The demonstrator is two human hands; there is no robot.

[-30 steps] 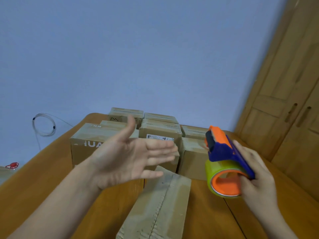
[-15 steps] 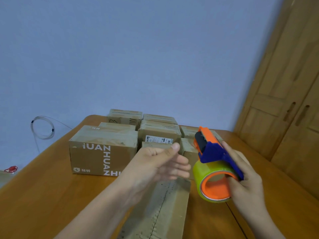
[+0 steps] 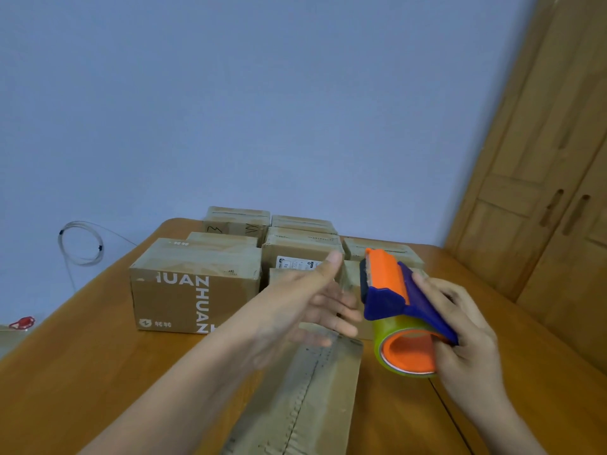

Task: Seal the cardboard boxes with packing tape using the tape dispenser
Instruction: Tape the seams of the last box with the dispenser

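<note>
My right hand (image 3: 466,336) grips an orange and blue tape dispenser (image 3: 394,297) loaded with a clear yellowish tape roll (image 3: 405,351), held above the wooden table (image 3: 82,372). My left hand (image 3: 308,307) is held in the air with straight fingers reaching toward the dispenser's front, its fingertips just short of it. Below the hands lies a long cardboard box (image 3: 302,399) with a centre seam running away from me. A box printed ZHUAN (image 3: 193,287) stands to the left, with several more boxes (image 3: 299,244) behind it.
A coiled clear cable (image 3: 80,243) hangs on the blue wall at left. A small red object (image 3: 21,322) lies at the far left edge. Wooden cabinet doors (image 3: 542,198) stand to the right of the table.
My left hand has swung right and come close to the dispenser's front. My right hand has carried the dispenser slightly left and lower.
</note>
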